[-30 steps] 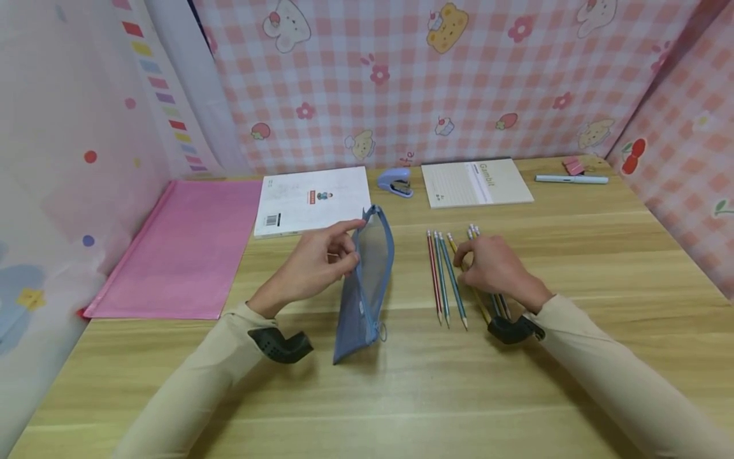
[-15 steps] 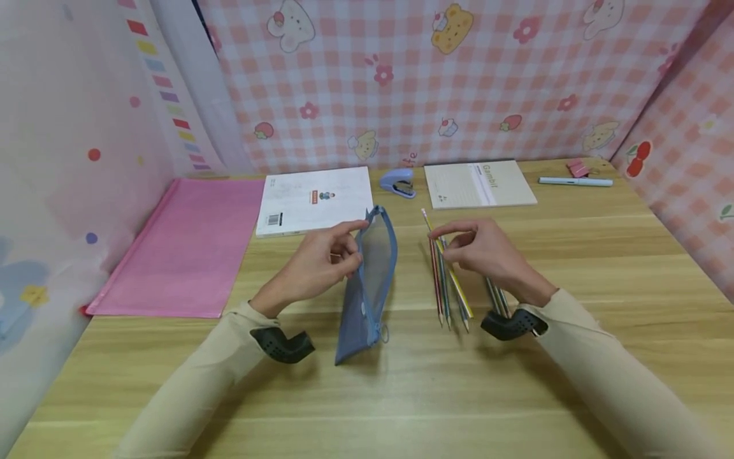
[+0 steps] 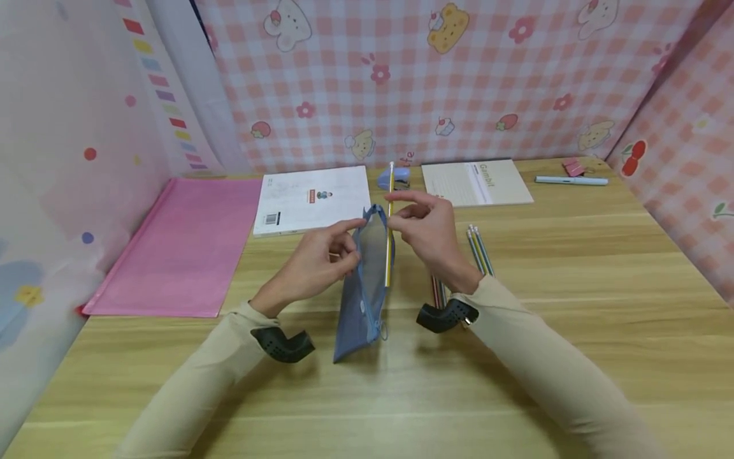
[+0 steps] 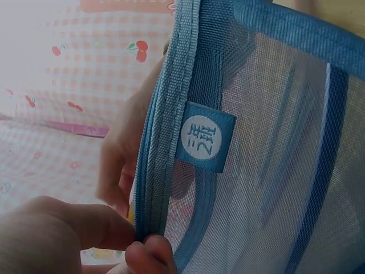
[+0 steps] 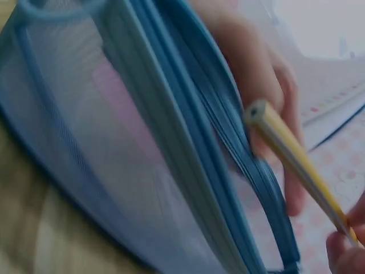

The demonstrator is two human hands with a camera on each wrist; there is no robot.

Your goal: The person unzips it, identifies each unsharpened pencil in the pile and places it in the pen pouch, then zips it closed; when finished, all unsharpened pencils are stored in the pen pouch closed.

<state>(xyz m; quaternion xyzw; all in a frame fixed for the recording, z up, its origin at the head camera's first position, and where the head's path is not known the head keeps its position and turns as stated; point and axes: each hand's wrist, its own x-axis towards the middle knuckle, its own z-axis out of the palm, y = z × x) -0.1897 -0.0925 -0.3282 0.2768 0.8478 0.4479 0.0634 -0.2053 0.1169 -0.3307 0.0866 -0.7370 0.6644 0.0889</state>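
My left hand (image 3: 321, 258) pinches the zip edge of a blue mesh zip pouch (image 3: 351, 328), which stands upright with its mouth spread wide. A label (image 4: 205, 137) shows on the pouch's side in the left wrist view. In my right hand (image 3: 430, 233), thumb and fingers hold a yellow-and-white pencil (image 3: 389, 258), eraser end away from me. Its blunt lead end (image 5: 256, 112) overlaps the pouch's right rim in the head view. Red and blue pencils (image 3: 438, 294) lie on the table, partly hidden under my right wrist. Several more pencils (image 3: 480, 248) lie just right of that hand.
A pink folder (image 3: 183, 248) lies at left, beside a white book (image 3: 312, 201). Along the back are a purple stapler (image 3: 385, 180), a notepad (image 3: 478, 183), a light blue pen (image 3: 571, 180) and a pink binder clip (image 3: 573, 166). Patterned curtains (image 3: 447, 76) enclose the table.
My right hand has picked up the yellow-and-white pencil and carried it left from the other pencils to the pouch's mouth, turning it more upright in view. The left hand and pouch have stayed put.
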